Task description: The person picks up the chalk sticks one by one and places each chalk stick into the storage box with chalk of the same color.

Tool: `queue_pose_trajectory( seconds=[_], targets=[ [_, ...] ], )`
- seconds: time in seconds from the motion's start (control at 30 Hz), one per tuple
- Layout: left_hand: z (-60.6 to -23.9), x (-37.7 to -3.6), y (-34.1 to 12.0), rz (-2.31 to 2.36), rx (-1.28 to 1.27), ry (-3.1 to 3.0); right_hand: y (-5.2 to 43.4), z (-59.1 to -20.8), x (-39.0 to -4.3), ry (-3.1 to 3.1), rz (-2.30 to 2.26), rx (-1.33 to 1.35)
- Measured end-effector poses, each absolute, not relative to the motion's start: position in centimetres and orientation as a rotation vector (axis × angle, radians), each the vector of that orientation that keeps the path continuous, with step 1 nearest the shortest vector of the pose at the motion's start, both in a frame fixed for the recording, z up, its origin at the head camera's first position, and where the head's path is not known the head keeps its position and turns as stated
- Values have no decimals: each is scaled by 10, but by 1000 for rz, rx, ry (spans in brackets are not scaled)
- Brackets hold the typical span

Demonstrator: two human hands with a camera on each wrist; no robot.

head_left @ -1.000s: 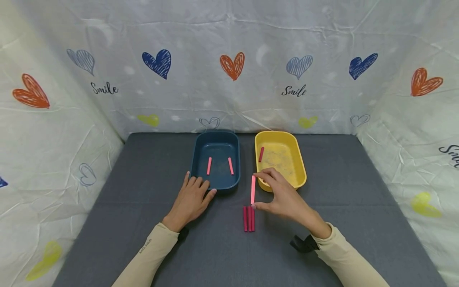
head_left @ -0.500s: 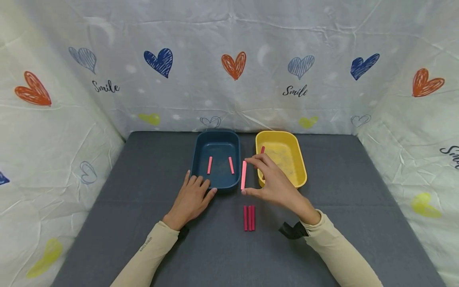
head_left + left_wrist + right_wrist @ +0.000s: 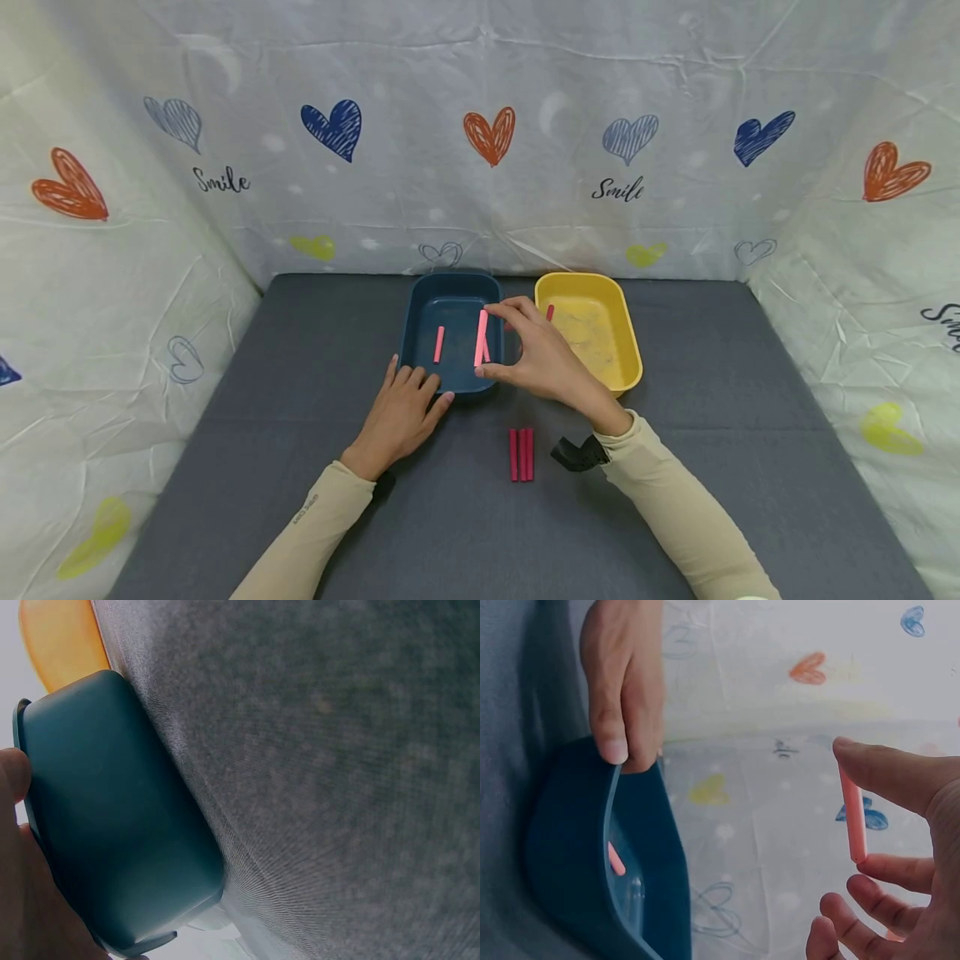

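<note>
A light pink stick (image 3: 481, 337) hangs over the dark blue plastic tray (image 3: 417, 321), pinched end to end between thumb and forefinger of the right hand (image 3: 540, 360). Going left to right: the left hand (image 3: 401, 412) lies flat, fingers straight, thumb touching the tray's near rim; two pink sticks (image 3: 438, 344) lie inside; three darker red sticks (image 3: 521, 455) wait on the grey mat (image 3: 300, 467) — unsorted, I judge; one red stick (image 3: 551, 312) lies in the yellow plastic tray (image 3: 626, 342).
</note>
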State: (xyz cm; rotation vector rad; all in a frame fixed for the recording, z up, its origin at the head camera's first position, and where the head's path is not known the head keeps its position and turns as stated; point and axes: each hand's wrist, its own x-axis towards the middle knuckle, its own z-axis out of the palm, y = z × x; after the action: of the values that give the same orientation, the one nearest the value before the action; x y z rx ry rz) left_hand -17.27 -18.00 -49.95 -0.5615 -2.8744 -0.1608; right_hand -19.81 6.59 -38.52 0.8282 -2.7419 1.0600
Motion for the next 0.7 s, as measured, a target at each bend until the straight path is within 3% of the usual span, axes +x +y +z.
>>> queue_pose_trajectory(
  seconds=[0.7],
  targets=[
    [-498,-174,-182,-185,-601,-2859,19,-398,-242,-2851,1087,811]
  ],
)
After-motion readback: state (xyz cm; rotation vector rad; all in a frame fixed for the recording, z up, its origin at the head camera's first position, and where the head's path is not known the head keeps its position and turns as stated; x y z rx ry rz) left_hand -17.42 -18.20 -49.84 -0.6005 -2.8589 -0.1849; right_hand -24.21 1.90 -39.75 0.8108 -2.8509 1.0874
